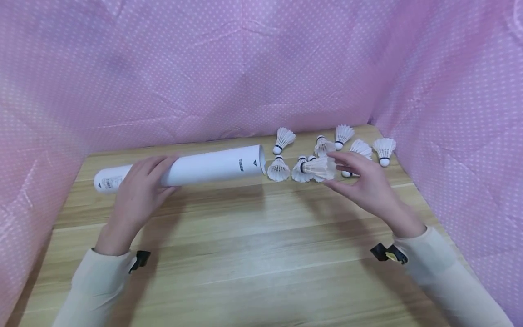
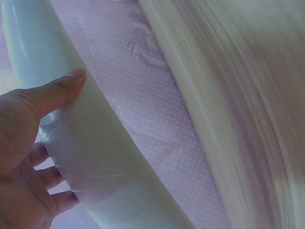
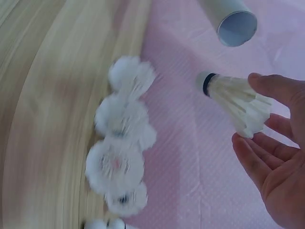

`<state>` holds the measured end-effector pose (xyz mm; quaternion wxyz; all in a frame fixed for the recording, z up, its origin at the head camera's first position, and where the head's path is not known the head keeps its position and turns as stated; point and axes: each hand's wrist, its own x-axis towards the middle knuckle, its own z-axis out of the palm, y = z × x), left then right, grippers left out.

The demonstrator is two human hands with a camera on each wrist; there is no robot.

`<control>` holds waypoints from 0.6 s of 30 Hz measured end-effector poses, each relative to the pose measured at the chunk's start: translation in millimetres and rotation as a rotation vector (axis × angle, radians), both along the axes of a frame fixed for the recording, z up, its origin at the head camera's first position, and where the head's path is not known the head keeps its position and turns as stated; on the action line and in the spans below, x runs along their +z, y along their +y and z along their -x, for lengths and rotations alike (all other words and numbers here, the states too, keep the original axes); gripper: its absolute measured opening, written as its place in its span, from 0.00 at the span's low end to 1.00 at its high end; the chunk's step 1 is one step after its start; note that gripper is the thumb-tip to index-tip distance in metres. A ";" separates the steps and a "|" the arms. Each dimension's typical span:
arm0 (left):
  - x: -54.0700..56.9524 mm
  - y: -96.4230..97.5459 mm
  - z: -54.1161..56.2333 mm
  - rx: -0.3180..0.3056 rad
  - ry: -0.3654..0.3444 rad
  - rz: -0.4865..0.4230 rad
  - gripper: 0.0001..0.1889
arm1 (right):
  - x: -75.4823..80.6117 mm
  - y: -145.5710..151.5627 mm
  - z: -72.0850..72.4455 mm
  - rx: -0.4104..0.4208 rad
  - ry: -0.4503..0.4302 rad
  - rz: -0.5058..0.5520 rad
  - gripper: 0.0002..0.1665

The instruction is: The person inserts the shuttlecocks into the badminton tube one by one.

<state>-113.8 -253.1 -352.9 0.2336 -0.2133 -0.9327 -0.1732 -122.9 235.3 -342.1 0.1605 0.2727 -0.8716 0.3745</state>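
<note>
My left hand (image 1: pixel 140 188) grips a white shuttlecock tube (image 1: pixel 212 165) around its left half, thumb on one side and fingers on the other. The tube lies sideways above the table, and its open end (image 3: pixel 238 28) faces right, toward the other hand. Between thumb and fingertips my right hand (image 1: pixel 367 184) pinches a white feather shuttlecock (image 3: pixel 238 98) by its skirt. That shuttlecock's cork points left toward the tube mouth, with a gap between them in the right wrist view. In the left wrist view, the thumb (image 2: pixel 62 90) lies along the tube wall.
Several more shuttlecocks lie at the back right of the wooden table (image 1: pixel 245 254), among them one shuttlecock (image 1: pixel 278 169) by the tube mouth and another (image 1: pixel 384 150) near the right edge. Pink dotted cloth (image 1: pixel 229 68) hangs behind and along both sides.
</note>
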 end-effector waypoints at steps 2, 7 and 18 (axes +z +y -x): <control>0.0 1.0 -5.2 -0.016 0.033 -0.019 0.44 | 3.3 -6.4 -4.9 0.035 -0.056 0.105 0.40; -0.6 3.0 -14.8 -0.042 0.107 -0.057 0.45 | 10.1 -21.7 -14.7 0.151 -0.155 0.332 0.41; -7.5 6.8 -27.8 0.002 0.109 -0.035 0.46 | 3.4 -53.2 -20.1 0.226 -0.246 0.425 0.39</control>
